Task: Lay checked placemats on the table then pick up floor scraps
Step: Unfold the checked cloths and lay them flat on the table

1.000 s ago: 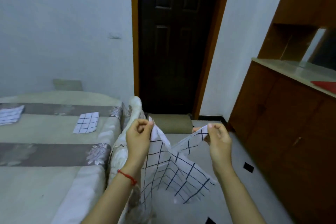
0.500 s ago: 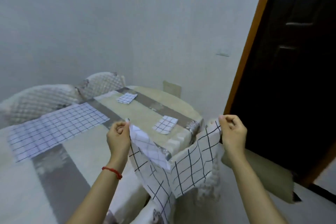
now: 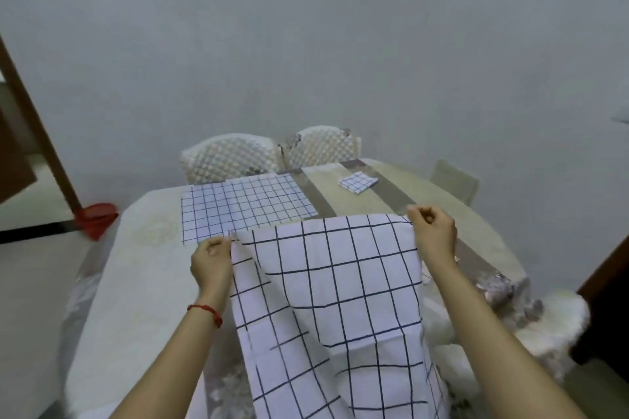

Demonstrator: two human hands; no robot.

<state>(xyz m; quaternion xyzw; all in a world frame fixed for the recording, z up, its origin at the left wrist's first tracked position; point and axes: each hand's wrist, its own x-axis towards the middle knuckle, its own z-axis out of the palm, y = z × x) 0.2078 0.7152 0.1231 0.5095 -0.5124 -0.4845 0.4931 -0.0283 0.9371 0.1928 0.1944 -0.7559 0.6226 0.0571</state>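
- Cloth [image 3: 340,289] with the wide dark check hangs between our two hands, its top edge now pulled nearly straight where half a second ago it sagged in a fold between them; below the grip it drapes over the near edge of the table [image 3: 143,269] toward us.
- Our left hand [image 3: 211,262] pinches the top left corner and our right hand [image 3: 434,235] pinches the top right corner, fingers curled on the fabric at both ends.
- We judge the spreading done and the laying next: the cloth is open enough to lower flat onto the bare stretch just beyond our grip.
- Just past the left hand lies a placemat [image 3: 245,207] with a finer check, already flat; its near edge almost meets the held cloth's top left corner, so we should mind an overlap.
- Farther out, beyond the right hand, a small folded cloth [image 3: 357,182] rests on the table.
- Against the earlier frames, we now face the table squarely rather than the dark door, and two padded chairs [image 3: 231,160] stand at the far side.
- A red dustpan [image 3: 97,218] sits on the floor, well to the left of our grip; no scraps are in view.
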